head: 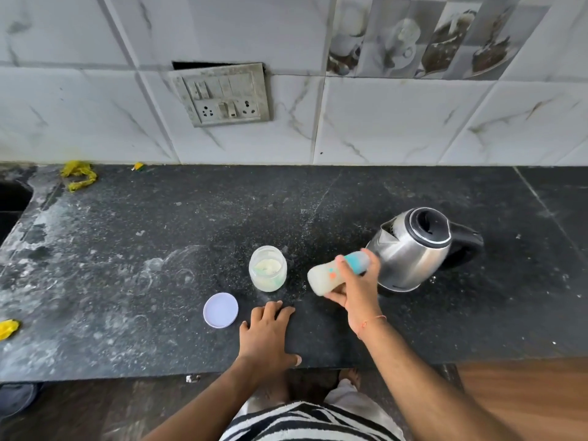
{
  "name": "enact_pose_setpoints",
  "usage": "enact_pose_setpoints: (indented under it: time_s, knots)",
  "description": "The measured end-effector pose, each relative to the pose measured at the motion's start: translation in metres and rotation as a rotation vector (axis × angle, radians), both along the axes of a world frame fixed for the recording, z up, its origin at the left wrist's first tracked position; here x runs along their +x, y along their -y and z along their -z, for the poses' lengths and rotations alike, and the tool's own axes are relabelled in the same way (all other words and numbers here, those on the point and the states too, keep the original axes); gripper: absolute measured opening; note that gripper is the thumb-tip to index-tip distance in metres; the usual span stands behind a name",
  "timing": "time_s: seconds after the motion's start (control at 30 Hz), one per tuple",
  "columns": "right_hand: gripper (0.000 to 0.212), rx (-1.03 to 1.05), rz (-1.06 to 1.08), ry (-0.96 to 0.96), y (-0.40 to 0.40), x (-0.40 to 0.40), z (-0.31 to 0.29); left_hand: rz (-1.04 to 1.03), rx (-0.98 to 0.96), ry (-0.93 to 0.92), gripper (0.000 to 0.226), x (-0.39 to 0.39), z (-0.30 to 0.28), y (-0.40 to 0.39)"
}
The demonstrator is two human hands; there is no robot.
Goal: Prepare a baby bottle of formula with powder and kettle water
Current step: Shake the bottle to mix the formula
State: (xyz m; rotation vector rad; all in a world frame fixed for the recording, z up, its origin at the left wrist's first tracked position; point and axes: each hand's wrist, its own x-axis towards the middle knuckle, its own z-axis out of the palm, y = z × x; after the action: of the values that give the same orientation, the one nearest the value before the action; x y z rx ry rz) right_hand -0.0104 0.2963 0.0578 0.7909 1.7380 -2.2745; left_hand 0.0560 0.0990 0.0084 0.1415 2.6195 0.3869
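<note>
Right of frame centre, the baby bottle [331,275] lies tilted in the right hand's [358,292] grasp, milky inside, its print unreadable. Beside it stand the kettle [413,249] and open powder jar [268,268]. Left hand [269,337] rests flat, fingers straight.

Soft, even daylight all over, no hard shadows anywhere. The dark countertop [159,237] takes a pale sheen along its left side, and the steel kettle [410,249] shows gentle highlights on its flank, nothing blown out. Motion blur on the baby bottle [331,275], smeared along its length, and the right hand [356,291] gripping it is soft too; the left hand [267,332], flat on the near edge, stays crisp. Wide-angle bending is plain: wall tiles [397,122] lean outward, the counter's far edge bows. Corners look slightly soft.
</note>
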Motion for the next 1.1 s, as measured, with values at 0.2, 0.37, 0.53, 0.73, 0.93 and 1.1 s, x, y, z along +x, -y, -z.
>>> enact_pose_setpoints:
  time_s: [0.2, 0.37, 0.53, 0.73, 0.93, 1.1]
  knots:
    - [0.062, 0.127, -0.389, 0.052, 0.006, 0.009, -0.002, -0.003, 0.002, 0.010, 0.113, 0.003, 0.004, 0.002]
    - [0.061, 0.039, -0.192, 0.022, 0.004, 0.004, -0.004, 0.001, 0.004, 0.040, 0.113, 0.004, 0.007, -0.001]
    - [0.057, 0.007, -0.041, 0.029, -0.003, -0.006, -0.003, 0.035, -0.008, 0.038, 0.113, 0.003, 0.007, 0.001]
    - [0.060, 0.007, -0.231, 0.140, -0.006, -0.006, -0.004, 0.048, -0.018, 0.055, 0.112, 0.008, 0.013, 0.001]
    - [0.063, -0.081, -0.350, 0.176, 0.007, -0.002, -0.005, 0.043, -0.003, 0.081, 0.111, 0.006, 0.013, -0.001]
    - [0.059, 0.047, -0.138, 0.079, 0.012, -0.007, 0.003, 0.052, -0.010, 0.084, 0.110, 0.004, 0.012, -0.002]
